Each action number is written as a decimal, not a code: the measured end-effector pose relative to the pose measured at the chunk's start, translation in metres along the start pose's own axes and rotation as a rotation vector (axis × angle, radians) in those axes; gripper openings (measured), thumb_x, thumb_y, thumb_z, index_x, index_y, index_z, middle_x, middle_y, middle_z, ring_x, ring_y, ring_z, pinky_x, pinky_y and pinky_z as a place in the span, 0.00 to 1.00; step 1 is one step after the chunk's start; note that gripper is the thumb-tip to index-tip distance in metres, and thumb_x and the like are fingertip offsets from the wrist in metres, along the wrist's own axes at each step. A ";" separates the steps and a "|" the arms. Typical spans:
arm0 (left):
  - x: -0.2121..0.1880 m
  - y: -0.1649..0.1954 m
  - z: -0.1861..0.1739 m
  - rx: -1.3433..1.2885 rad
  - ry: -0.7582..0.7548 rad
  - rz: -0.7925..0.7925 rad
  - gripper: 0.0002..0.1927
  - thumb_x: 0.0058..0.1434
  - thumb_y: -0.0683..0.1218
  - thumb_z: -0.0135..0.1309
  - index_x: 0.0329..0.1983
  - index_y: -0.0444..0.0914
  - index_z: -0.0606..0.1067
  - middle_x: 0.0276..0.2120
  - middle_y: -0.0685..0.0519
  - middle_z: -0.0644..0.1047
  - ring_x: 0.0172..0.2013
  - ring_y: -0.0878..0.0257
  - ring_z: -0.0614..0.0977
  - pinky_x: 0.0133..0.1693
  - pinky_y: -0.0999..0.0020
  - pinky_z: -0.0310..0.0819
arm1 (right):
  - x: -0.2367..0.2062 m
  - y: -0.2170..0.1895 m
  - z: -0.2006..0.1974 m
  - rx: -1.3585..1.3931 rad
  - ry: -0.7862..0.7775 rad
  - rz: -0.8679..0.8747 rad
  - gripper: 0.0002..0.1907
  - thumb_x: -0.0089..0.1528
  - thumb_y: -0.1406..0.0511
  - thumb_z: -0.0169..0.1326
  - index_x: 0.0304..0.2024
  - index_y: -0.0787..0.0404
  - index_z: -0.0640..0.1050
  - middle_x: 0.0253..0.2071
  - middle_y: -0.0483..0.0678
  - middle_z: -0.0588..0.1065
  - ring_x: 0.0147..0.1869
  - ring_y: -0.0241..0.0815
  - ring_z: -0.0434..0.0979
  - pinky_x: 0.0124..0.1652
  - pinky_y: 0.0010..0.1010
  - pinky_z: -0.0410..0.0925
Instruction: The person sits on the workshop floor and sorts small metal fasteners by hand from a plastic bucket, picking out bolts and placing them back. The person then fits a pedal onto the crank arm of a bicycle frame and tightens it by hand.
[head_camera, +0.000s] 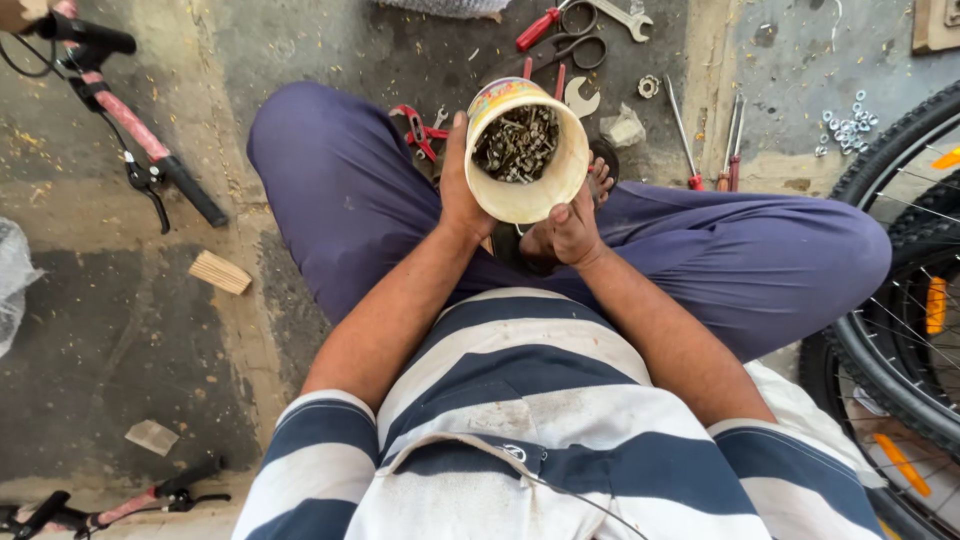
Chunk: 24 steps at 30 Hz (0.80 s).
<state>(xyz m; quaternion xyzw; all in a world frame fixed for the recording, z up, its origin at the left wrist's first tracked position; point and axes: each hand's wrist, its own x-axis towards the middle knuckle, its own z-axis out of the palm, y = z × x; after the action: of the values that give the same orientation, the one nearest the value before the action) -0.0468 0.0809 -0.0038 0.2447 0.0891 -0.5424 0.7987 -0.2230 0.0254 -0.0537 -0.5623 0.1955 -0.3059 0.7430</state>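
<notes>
I sit cross-legged on a concrete floor in blue trousers and a striped shirt. Both hands hold a cream plastic tub tilted toward me, filled with several small dark screws and bolts. My left hand wraps around the tub's left side, thumb up by the rim. My right hand supports the tub from beneath at its lower right edge.
Red-handled pliers, scissors, spanners, screwdrivers and loose nuts lie on the floor ahead. A bicycle wheel stands at the right. Pink bicycle handlebars lie at left, near a wooden block.
</notes>
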 end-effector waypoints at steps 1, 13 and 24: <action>0.000 0.001 0.000 0.001 0.014 -0.005 0.28 0.75 0.61 0.42 0.61 0.34 0.73 0.53 0.45 0.79 0.52 0.54 0.82 0.58 0.56 0.76 | 0.001 0.000 0.000 0.040 0.001 -0.004 0.54 0.64 0.38 0.56 0.73 0.71 0.56 0.71 0.53 0.65 0.73 0.44 0.67 0.70 0.35 0.63; -0.001 0.000 0.001 -0.013 0.031 -0.006 0.29 0.74 0.62 0.43 0.62 0.34 0.71 0.53 0.44 0.79 0.52 0.54 0.82 0.57 0.56 0.77 | 0.007 -0.013 -0.001 -0.109 -0.026 0.023 0.54 0.64 0.36 0.54 0.71 0.72 0.60 0.67 0.53 0.69 0.69 0.42 0.71 0.67 0.33 0.66; -0.009 0.009 0.022 -0.072 -0.054 -0.071 0.33 0.71 0.65 0.40 0.62 0.33 0.71 0.53 0.42 0.79 0.53 0.52 0.82 0.58 0.54 0.77 | 0.016 -0.038 0.014 -0.263 -0.037 -0.134 0.54 0.66 0.35 0.50 0.74 0.71 0.54 0.73 0.54 0.62 0.76 0.44 0.63 0.73 0.35 0.61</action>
<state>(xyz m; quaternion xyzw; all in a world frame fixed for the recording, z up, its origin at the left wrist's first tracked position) -0.0447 0.0803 0.0211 0.1977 0.0956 -0.5734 0.7893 -0.2107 0.0177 -0.0126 -0.6722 0.1822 -0.3162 0.6442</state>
